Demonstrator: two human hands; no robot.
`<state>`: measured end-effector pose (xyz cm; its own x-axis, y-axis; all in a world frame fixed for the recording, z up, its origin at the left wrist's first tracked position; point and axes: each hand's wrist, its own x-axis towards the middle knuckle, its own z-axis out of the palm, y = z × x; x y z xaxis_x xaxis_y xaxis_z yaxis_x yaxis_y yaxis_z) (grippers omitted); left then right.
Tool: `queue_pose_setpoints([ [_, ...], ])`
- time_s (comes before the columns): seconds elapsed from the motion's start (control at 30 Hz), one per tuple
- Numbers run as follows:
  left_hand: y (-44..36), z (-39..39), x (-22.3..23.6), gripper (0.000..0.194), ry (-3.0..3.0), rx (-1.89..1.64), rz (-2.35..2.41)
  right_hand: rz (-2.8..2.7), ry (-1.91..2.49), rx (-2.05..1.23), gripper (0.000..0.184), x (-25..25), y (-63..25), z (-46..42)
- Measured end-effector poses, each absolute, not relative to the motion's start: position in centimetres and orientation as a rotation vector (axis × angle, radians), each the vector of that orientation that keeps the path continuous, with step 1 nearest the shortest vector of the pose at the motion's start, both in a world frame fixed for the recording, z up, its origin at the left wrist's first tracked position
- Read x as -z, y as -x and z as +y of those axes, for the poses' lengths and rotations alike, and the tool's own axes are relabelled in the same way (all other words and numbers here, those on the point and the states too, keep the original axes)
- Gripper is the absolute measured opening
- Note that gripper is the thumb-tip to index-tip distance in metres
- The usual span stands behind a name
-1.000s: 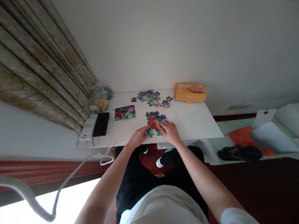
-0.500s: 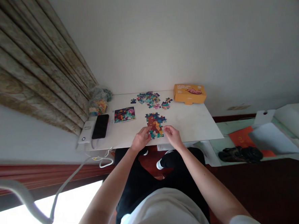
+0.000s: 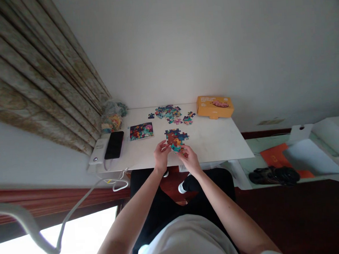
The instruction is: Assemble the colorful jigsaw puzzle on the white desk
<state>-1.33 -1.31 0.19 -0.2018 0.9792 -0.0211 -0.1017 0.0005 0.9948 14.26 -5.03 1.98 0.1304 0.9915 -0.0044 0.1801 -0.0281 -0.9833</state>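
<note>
My left hand (image 3: 161, 155) and my right hand (image 3: 190, 158) pinch a small cluster of joined puzzle pieces (image 3: 176, 147) between them, near the table's front edge. The cluster is teal and orange and looks tilted up, overlapping the lower part of a partly assembled puzzle section (image 3: 172, 136). That section shows a brown figure with dark blue pieces along its top and right. My fingers hide the cluster's side edges. Farther back lies a pile of loose puzzle pieces (image 3: 168, 112), and a printed reference picture (image 3: 141, 131) lies to the left.
An orange puzzle box (image 3: 215, 107) stands at the back right of the white table (image 3: 216, 139). On the left are a black phone (image 3: 114, 145), a white power box (image 3: 98, 149) and a plastic bag (image 3: 111, 117). A cable (image 3: 74, 209) hangs beside the table.
The lower joined pieces have been raised and tilted over the brown section. My right hand has moved left onto them, and the left hand has shifted slightly right.
</note>
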Motion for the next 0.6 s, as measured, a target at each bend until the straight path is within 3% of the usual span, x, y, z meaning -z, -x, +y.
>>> queue_pose_setpoints([
  [0.27,-2.7,-3.3,0.2,0.034,-1.096,-1.425,1.305,-0.826,1.310,-1.287,0.043,-2.2,-13.9,-5.2],
  [0.5,-0.5,-2.3,-1.1,0.019,-2.128,-1.081,1.308,-1.007,1.365,-1.055,0.057,-1.5,-19.9,-1.5],
  [0.6,0.7,-1.1,-1.4,0.021,-2.453,-0.867,1.238,-1.215,1.387,-1.116,0.052,-1.1,-22.2,0.5],
])
